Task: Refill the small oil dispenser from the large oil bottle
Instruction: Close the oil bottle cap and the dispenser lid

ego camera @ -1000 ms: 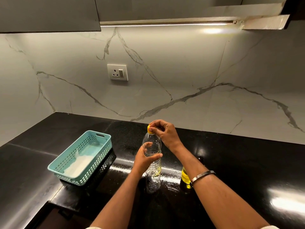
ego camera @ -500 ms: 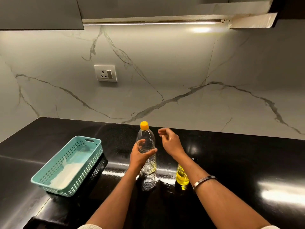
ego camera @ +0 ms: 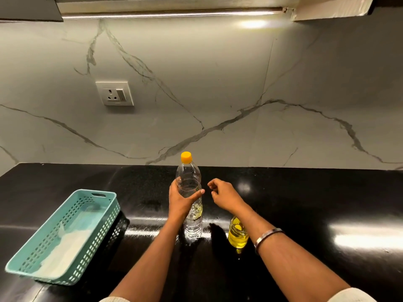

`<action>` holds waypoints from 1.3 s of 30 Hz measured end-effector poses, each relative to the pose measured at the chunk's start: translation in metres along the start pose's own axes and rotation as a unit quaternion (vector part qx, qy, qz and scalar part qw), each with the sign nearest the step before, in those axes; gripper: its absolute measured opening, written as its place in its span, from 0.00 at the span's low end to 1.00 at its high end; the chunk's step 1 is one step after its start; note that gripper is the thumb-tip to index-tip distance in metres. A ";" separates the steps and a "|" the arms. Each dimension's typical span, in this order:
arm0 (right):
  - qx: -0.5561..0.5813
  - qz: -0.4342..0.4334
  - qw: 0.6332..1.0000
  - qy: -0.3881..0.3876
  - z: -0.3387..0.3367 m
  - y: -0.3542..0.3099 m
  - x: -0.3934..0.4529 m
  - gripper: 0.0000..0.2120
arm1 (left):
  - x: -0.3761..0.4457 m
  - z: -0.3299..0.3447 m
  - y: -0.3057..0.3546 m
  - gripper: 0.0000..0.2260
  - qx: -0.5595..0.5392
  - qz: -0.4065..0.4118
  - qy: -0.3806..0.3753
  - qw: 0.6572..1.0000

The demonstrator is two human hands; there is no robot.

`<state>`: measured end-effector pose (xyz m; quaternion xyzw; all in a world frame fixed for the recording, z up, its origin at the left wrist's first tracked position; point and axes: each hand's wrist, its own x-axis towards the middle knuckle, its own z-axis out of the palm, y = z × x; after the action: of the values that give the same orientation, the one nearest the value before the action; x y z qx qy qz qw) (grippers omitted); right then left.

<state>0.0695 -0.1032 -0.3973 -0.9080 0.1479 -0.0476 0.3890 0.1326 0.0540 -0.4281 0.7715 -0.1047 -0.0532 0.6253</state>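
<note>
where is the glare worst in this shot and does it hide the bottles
Head view: the under-cabinet light strip throws bright streaks on the glossy black counter, strongest at right; both the large oil bottle and small dispenser stay readable; wide-angle lens bows the counter's back edge.

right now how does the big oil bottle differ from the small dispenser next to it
The large oil bottle is tall and nearly empty, with only a little oil low down; the small oil dispenser is short and mostly full of yellow oil. The bottle wears a yellow cap; the dispenser's top is hidden behind the right forearm. The left hand grips the bottle; nothing holds the dispenser. Both are clear and stand upright on the black counter.
</note>
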 end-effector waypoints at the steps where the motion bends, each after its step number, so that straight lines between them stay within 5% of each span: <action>1: -0.012 0.004 1.000 -0.003 -0.001 0.002 0.001 0.16 | -0.003 0.001 0.001 0.45 0.016 0.002 0.006 1.000; 5: -0.061 0.031 0.998 -0.019 -0.006 0.010 0.000 0.15 | -0.030 0.008 0.002 0.51 0.059 -0.002 0.066 0.996; 11: -0.127 0.085 0.988 -0.026 -0.032 0.039 -0.011 0.15 | -0.075 0.027 -0.020 0.28 0.041 -0.024 0.131 0.990; 17: -0.191 0.118 0.972 -0.064 -0.052 0.077 -0.027 0.15 | -0.089 0.050 -0.032 0.13 0.049 0.022 -0.019 0.998; 21: -0.221 0.106 0.965 -0.098 -0.054 0.096 -0.039 0.20 | -0.081 0.069 -0.031 0.12 0.067 0.013 -0.105 0.992; 27: -0.189 0.083 0.973 -0.103 -0.046 0.115 -0.045 0.27 | -0.075 0.094 -0.034 0.18 0.066 -0.003 -0.143 0.987; 39: -0.195 0.064 0.976 -0.072 -0.028 0.123 -0.042 0.21 | -0.076 0.099 -0.039 0.20 -0.019 -0.022 -0.176 0.984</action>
<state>-0.0045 -0.1901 -0.4654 -0.9561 0.1839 0.0721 0.2166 0.0417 -0.0154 -0.4910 0.7398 -0.1951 -0.2044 0.6107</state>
